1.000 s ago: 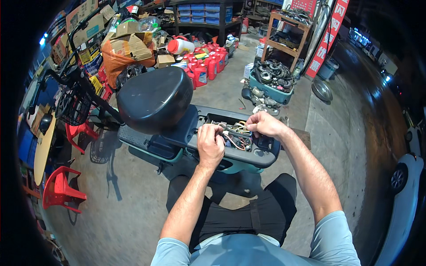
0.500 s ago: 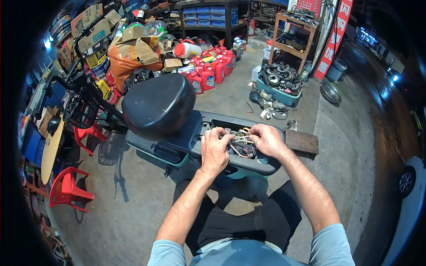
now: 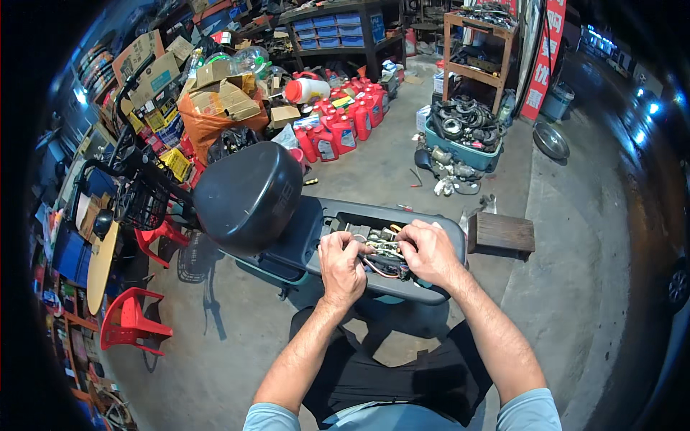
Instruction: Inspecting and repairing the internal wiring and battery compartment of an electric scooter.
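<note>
While reaching into scooter compartment (image 3: 392, 210) | pinching pale wires (image 3: 385, 248) finger-to-thumb with left hand (image 3: 343, 266), closed | likewise with right hand (image 3: 433, 253), partly hidden

Smooth, glossy seat (image 3: 248, 195) and plastic-coated wires (image 3: 387, 250)

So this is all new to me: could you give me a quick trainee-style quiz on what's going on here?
1. Pick one: the left hand and right hand are both at work among the
a) red bottles
b) wires
c) cardboard boxes

2. True or false: the stool stands to the right of the scooter.

3. Fill the gap: the two plastic chairs on the left are ____.

Key:
1. b
2. True
3. red
</note>
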`<state>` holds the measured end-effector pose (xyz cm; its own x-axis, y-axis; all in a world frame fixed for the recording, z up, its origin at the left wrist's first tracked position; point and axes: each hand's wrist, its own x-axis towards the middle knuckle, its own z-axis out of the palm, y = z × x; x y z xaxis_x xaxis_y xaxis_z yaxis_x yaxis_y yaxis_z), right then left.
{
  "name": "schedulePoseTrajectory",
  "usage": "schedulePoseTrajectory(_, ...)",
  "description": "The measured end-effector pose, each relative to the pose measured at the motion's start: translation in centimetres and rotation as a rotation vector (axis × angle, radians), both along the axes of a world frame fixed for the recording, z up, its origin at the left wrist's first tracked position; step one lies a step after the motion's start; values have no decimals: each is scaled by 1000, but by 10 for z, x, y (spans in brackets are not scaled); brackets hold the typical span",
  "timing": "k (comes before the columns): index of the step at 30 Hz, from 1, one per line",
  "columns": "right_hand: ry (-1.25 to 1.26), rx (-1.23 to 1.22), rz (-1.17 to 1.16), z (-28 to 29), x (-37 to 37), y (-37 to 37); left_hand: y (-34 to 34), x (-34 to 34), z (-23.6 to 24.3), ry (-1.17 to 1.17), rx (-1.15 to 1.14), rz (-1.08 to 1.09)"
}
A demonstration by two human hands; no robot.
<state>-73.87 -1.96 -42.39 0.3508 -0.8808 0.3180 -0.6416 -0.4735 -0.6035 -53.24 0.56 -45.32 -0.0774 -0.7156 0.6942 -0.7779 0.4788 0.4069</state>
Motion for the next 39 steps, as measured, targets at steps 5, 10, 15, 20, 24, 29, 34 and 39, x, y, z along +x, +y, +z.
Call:
schedulePoseTrajectory(5,-26,9,-41,-1,1,-1,0,0,-1,-9,96,7)
schedulePoseTrajectory(10,-43,0,-37,1,0,0,-1,0,-2,-14,74,-2)
schedulePoseTrajectory(15,-78,11,-31,1,-1,-1,-1,0,-2,41,44,-6)
schedulePoseTrajectory(20,-196,-15,-38,2,1,-2,-2,1,-4,84,-26,-8)
schedulePoseTrajectory(24,-224,19,-66,5,4,-1,-1,2,-5,90,-44,-3)
schedulePoseTrajectory(29,-304,28,-101,8,4,-1,-2,6,-7,96,-56,-9)
schedulePoseTrajectory(34,-219,-281,-164,8,-8,5,-1,12,-12,121,-55,-8)
schedulePoseTrajectory(39,-123,-237,-434,-20,-28,20,-1,15,-14,155,-94,-23)
